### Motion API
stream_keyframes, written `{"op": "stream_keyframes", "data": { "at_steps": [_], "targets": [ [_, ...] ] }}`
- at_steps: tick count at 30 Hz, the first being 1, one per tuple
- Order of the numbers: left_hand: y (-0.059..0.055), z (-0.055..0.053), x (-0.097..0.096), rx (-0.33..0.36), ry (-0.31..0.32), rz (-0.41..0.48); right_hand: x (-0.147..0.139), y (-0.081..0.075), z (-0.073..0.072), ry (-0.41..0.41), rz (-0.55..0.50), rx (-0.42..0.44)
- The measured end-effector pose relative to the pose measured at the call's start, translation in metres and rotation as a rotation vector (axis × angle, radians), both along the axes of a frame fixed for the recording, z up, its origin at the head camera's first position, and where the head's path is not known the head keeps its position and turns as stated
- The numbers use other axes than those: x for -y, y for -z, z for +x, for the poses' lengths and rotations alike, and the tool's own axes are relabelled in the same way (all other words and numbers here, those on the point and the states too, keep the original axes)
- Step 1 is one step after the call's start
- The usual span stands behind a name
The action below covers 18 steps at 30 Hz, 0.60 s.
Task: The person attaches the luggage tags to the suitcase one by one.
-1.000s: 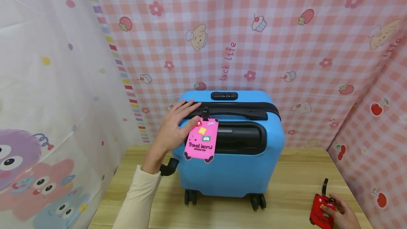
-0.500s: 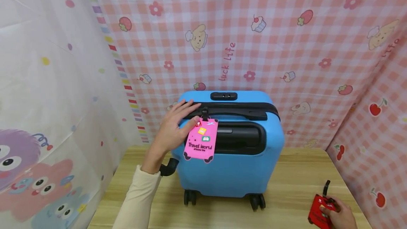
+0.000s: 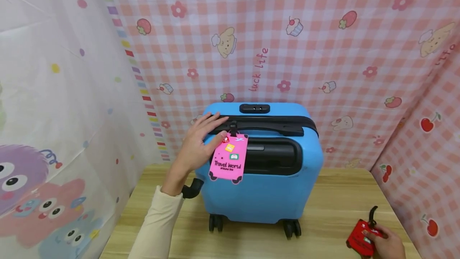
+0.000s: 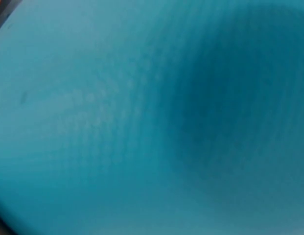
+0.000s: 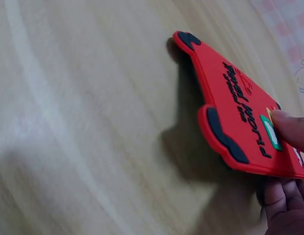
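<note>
A blue suitcase (image 3: 258,199) stands upright on its black wheels in the head view. From its black top handle (image 3: 266,127) hangs a pink luggage tag (image 3: 228,159). My left hand (image 3: 197,145) rests on the suitcase's top left edge with fingers extended, its thumb at the pink tag's upper corner. The left wrist view is filled by blurred blue shell (image 4: 117,107). At the lower right, my right hand (image 3: 389,245) pinches a red luggage tag (image 5: 235,107) between thumb and fingers, just above the wood surface. Its black strap (image 3: 372,214) sticks up.
The suitcase stands on a wood-grain table (image 3: 334,195). A pink checkered cloth (image 3: 287,51) hangs close behind it, and a white patterned cloth (image 3: 72,91) hangs at the left. A black curved piece (image 3: 193,189) juts out beside the suitcase's left side.
The red luggage tag has turned slightly in my right hand and its lower end has risen; its strap leans further right. My left hand and the suitcase stay in place.
</note>
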State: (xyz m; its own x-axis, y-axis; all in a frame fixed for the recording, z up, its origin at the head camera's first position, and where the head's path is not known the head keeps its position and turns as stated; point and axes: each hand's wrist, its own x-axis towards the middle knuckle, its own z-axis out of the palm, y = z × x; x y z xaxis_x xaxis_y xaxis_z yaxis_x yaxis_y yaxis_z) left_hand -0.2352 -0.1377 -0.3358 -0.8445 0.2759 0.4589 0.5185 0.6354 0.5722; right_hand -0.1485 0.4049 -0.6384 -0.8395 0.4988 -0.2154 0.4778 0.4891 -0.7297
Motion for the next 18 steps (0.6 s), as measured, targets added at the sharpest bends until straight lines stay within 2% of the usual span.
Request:
{"op": "stream_keyframes", "data": {
  "at_steps": [5, 11, 18],
  "targets": [
    [-0.002, 0.0, 0.001, -0.006, 0.001, 0.002, 0.006, -0.004, -0.002, 0.059, -0.011, 0.007],
    [-0.003, 0.0, 0.0, -0.011, -0.005, -0.005, 0.01, -0.008, -0.005, 0.067, -0.052, 0.0],
    [-0.001, 0.0, -0.001, -0.013, 0.004, 0.0, 0.012, -0.018, -0.004, 0.005, 0.022, -0.03]
  ]
}}
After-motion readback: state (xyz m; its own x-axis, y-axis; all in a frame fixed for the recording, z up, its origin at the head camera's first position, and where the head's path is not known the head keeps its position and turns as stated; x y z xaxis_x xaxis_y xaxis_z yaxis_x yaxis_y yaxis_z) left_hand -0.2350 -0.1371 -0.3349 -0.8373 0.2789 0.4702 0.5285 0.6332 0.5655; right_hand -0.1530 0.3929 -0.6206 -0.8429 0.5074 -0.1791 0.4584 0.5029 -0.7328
